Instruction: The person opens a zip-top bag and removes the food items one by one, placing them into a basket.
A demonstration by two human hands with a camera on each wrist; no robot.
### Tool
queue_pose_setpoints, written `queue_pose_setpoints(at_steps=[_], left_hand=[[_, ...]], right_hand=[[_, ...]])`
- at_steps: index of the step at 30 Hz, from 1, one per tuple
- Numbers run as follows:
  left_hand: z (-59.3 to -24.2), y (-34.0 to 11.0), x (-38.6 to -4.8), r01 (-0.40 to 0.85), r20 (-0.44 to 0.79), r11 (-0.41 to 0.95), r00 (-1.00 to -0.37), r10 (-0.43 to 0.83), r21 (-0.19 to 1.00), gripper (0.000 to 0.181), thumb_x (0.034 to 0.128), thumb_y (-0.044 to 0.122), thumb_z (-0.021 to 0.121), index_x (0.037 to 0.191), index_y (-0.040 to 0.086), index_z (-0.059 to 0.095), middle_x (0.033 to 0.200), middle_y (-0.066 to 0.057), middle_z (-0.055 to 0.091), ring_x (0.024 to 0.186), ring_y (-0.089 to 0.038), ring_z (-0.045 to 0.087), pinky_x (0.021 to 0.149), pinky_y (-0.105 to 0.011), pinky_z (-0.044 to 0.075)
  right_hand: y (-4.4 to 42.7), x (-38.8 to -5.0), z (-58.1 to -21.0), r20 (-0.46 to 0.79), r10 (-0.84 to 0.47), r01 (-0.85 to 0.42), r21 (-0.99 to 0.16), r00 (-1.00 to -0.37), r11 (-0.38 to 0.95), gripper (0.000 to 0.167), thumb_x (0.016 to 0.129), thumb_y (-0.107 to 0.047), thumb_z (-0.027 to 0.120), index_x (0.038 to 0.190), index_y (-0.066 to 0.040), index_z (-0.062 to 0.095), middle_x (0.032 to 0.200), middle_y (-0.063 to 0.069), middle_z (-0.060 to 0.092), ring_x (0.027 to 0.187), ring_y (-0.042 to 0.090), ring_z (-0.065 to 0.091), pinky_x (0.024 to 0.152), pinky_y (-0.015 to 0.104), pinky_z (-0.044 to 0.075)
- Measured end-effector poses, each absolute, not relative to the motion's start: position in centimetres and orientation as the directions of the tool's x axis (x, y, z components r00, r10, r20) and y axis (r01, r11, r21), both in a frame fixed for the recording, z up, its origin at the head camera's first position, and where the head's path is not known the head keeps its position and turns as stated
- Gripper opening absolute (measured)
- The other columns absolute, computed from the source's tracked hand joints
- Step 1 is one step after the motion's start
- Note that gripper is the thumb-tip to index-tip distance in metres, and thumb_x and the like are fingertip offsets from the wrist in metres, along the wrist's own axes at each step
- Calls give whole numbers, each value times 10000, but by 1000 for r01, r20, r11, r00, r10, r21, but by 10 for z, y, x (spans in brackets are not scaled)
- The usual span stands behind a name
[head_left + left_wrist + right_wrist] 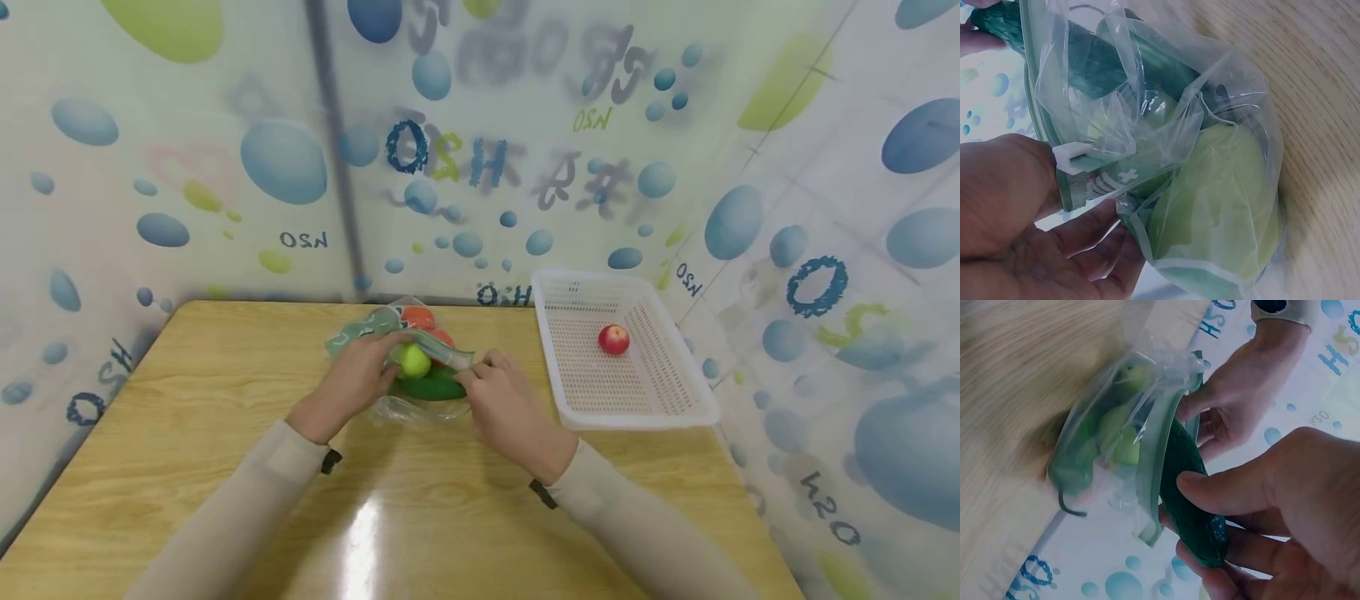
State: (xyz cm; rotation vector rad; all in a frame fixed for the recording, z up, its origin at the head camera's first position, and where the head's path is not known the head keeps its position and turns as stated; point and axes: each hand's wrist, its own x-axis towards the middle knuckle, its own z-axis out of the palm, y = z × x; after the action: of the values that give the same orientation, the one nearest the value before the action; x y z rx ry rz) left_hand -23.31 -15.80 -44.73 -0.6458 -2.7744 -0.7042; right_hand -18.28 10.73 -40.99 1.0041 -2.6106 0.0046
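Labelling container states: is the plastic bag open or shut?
Open. The plastic bag has its mouth parted: the cucumber in the right hand runs through it, one end outside.

The table [187, 400] is showing a light wood grain. On it, a clear and green bag [450, 354] is resting near the middle of the far edge. A white basket [637, 419] is standing at the far right corner, covering it. Toward the near edge, the wood is reflecting light.
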Motion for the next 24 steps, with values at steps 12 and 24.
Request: queue_pose_setpoints(at_steps=[12, 24], left_hand=[[-446, -160, -236, 445, 266, 793, -893, 362, 416, 489, 1009, -55, 820, 1487, -2, 732, 1356, -267, 822, 1136, -446, 818, 984, -612, 681], [-446, -162, -232, 466, 301, 783, -881, 365, 411, 514, 984, -28, 869, 1479, 3, 737, 1308, -263, 835, 996, -416, 818, 920, -600, 689]], right_hand=[[128, -180, -403, 334, -634, -641, 102, -698, 760, 305, 932, -39, 928, 1219, -76, 834, 1177, 89, 890, 1009, 265, 743, 968, 422, 630], [141, -176, -404, 270, -562, -581, 9, -782, 814, 222, 1002, -96, 904, 1179, -43, 783, 998, 91, 800, 831, 270, 776, 733, 430, 700]])
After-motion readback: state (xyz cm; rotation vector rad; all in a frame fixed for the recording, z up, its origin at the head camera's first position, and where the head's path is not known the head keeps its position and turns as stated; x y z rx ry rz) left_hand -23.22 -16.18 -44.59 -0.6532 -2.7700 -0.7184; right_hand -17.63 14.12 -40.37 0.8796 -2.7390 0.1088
